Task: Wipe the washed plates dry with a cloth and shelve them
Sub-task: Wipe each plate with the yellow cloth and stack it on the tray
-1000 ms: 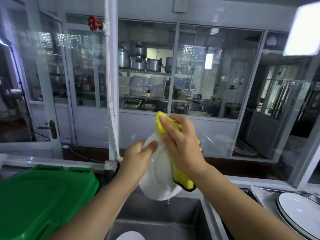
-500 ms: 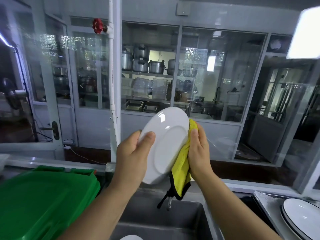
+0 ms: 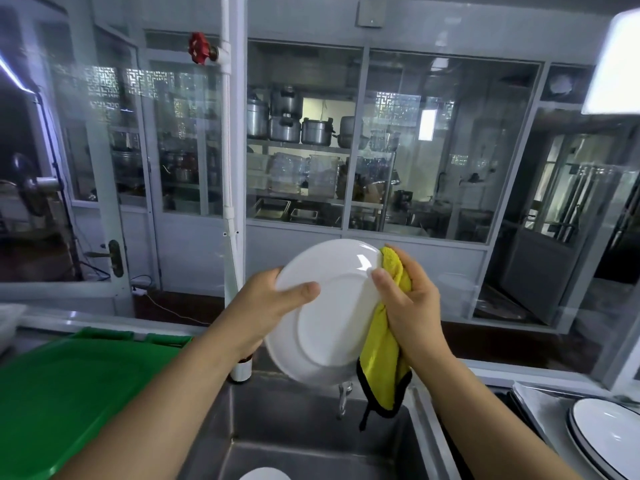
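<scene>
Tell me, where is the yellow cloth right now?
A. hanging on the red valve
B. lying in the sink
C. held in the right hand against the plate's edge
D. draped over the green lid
C: the right hand grips the cloth at the rim of the plate, which the left hand holds.
</scene>
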